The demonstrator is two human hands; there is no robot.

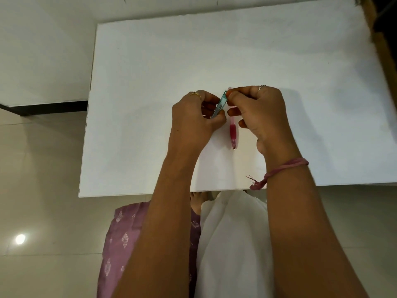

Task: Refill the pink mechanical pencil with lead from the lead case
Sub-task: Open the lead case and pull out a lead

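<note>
My left hand [193,117] grips a slim teal lead case [220,104], held tilted with its top end pointing up and to the right. My right hand [260,110] has its thumb and forefinger pinched at the top end of that case. The pink mechanical pencil [232,131] lies on the white table [150,104] between and below the two hands, its tip toward me and its far end partly hidden by my right fingers. Whether the case's cap is open is hidden by the fingertips.
The table's near edge [137,193] runs just above my lap. A wooden frame [384,50] borders the table at the right. Beige floor tiles lie to the left. A pink thread band [285,167] circles my right wrist.
</note>
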